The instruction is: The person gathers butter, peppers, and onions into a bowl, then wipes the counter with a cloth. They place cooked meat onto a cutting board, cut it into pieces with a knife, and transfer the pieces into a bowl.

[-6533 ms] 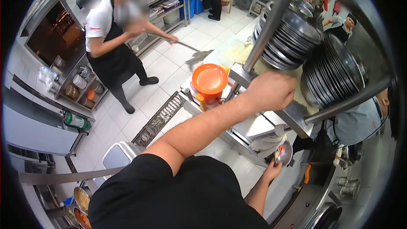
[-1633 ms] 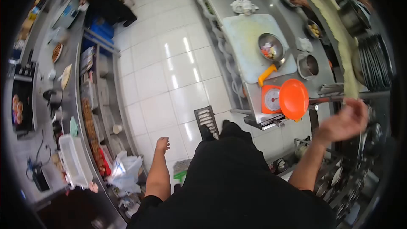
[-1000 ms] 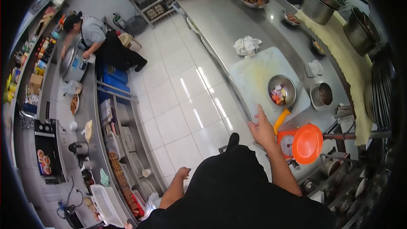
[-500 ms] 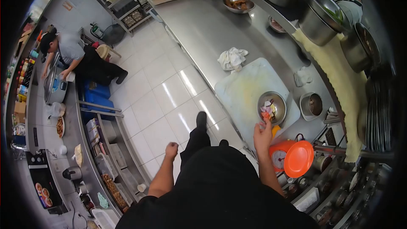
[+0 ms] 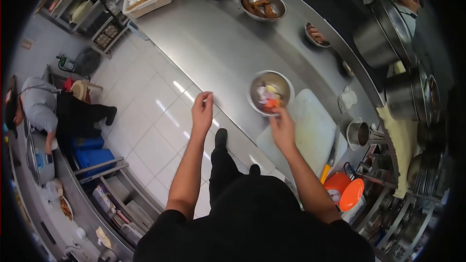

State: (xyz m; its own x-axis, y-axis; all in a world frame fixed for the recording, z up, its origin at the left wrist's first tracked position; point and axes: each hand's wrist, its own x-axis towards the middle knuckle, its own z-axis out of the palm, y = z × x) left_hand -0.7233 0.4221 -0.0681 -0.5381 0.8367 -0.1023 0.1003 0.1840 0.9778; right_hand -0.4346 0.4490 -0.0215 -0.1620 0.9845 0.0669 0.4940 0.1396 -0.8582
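Note:
My right hand [image 5: 282, 128] pinches the near rim of a metal bowl [image 5: 282, 83]. Chopped pieces [image 5: 266, 94] in white, purple, yellow and red-orange lie inside, somewhat blurred. The bowl is at the far left corner of a white cutting board [image 5: 307, 131], over the steel counter. A knife with a yellow handle [image 5: 325, 172] rests along the board's right side. My left hand [image 5: 203, 110] hovers over the counter's front edge, left of the bowl, its fingers curled together and nothing visible in them.
Along the steel counter [image 5: 204, 43] stand an egg tray [image 5: 141, 7], a bowl of browned pieces [image 5: 242, 6] and a smaller bowl [image 5: 308, 35]. An orange scale [image 5: 338, 183] sits at the near right. Across the aisle, a person [image 5: 41, 99] leans over another counter.
My right hand has carried the bowl off the board, away to the upper left, uncovering the knife. My left hand has risen forward to the counter edge. The crumpled white cloth no longer shows.

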